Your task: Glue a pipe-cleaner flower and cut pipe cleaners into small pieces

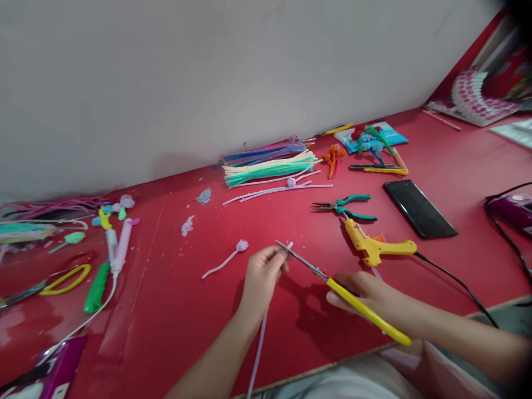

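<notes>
Pinched in my left hand (264, 271) is a pale lilac pipe cleaner (258, 349); its short tip pokes out above my fingers and its long end hangs down toward the table's front edge. My right hand (357, 288) grips yellow-handled scissors (353, 310). Their blades reach up to the left and lie at the tip by my left fingertips; whether they touch it I cannot tell. Left of my left hand lies a lilac pipe cleaner with a small fluffy ball (241, 245) at one end.
Green-handled pliers (341, 208), a yellow glue gun (369, 244) with a black cord and a black phone (419, 208) lie on the right. Bundles of pipe cleaners (270, 166) lie against the wall. A second pair of scissors (66, 280) and a pink heated tool (122, 246) are on the left.
</notes>
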`<action>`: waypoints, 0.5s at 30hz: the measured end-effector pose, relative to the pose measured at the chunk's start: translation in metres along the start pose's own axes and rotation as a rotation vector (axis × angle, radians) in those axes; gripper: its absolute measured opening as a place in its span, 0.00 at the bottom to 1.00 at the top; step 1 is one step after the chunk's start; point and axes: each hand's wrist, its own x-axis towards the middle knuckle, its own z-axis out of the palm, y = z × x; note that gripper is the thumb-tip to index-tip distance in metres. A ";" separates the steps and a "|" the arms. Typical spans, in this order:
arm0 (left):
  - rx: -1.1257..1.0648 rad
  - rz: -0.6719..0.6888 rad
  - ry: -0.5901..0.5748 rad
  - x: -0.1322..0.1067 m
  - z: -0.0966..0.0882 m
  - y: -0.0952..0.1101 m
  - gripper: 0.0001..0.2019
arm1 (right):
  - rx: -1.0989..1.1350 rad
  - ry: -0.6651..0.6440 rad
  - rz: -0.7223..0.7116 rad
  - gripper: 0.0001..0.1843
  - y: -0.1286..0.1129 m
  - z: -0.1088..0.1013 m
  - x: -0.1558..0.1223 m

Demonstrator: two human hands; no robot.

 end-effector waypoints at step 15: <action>-0.111 -0.112 -0.045 0.004 0.004 0.003 0.10 | 0.083 -0.052 0.123 0.24 -0.019 -0.005 -0.004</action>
